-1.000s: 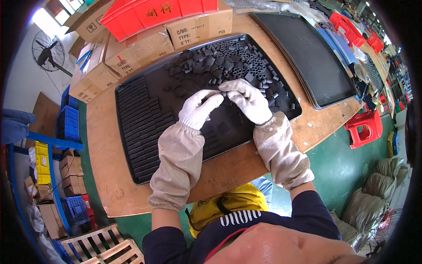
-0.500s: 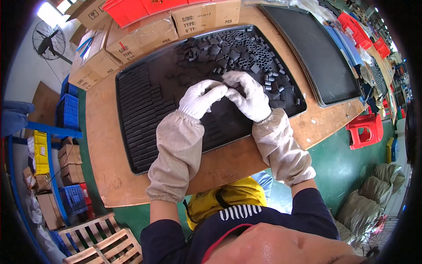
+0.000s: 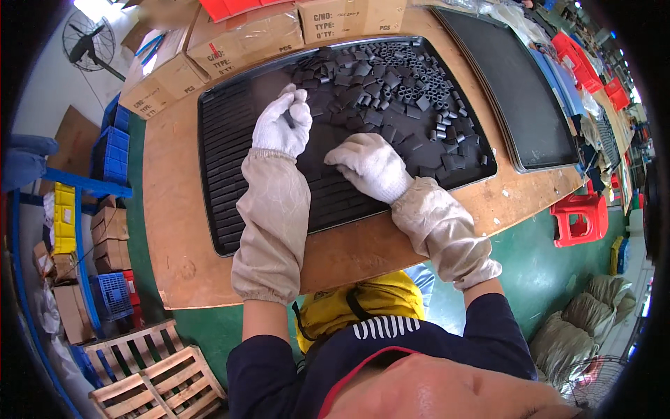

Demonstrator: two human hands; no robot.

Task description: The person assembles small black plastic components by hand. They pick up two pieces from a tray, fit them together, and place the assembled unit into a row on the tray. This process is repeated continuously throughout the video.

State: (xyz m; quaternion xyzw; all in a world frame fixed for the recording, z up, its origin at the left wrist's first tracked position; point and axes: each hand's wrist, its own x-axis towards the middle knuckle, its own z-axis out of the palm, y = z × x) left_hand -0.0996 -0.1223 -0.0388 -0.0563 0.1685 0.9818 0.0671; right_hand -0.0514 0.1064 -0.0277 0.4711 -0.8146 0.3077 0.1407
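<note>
A large black tray [image 3: 211, 183] lies on the wooden table, with black flat strips [image 3: 234, 167] set in close rows along its left and front part. Over the tray's left-middle, my left hand [image 3: 283, 127] is raised in a white glove, its fingers curled together; whatever they may hold is hidden. My right hand [image 3: 371, 166], gloved too, hovers low near the middle, fingers bent and pressed together, pointing left. I cannot make out anything in its grip. Loose short black tubes [image 3: 412, 80] and flat black pieces [image 3: 349, 94] fill the tray's far right.
Cardboard boxes [image 3: 244, 45] line the table's back left edge, under a red bin [image 3: 234, 7]. More black trays [image 3: 513, 98] lie stacked to the right. A red stool [image 3: 579, 220] stands on the floor at right, wooden pallets [image 3: 164, 377] at lower left, a blue rack [image 3: 84, 181] at left.
My hands, which met over the tray's middle, have parted. The left moved left and away from me; the right came down nearer to me. The whole view has shifted slightly.
</note>
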